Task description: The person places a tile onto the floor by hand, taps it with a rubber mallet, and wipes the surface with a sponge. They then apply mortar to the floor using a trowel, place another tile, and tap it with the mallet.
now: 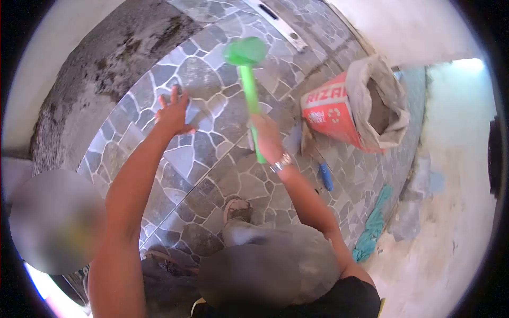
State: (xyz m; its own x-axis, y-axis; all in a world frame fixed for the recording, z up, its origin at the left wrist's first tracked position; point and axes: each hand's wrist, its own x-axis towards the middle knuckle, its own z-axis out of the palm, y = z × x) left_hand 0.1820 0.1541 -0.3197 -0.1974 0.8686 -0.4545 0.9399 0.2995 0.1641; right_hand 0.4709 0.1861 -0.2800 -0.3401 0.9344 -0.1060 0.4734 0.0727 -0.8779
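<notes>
My right hand (pixel 268 139) grips the handle of a green rubber mallet (pixel 247 85). The mallet's head is blurred and is held over the floor, with the handle running down through my fist. My left hand (pixel 174 112) lies flat with fingers spread on the grey floor tile (pixel 199 79), which has a stone pattern and white joint lines. It is left of the mallet, near the tiles' edge. A straight seam between tiles runs diagonally below my hands.
An open red and white sack (pixel 331 108) of grey powder stands at the right. Close by lies a trowel with a blue handle (pixel 325 176). A spirit level (pixel 278 24) rests at the top. Rough bare mortar (pixel 106 69) borders the tiles at left. Teal cloth (pixel 373 225) lies by the wall.
</notes>
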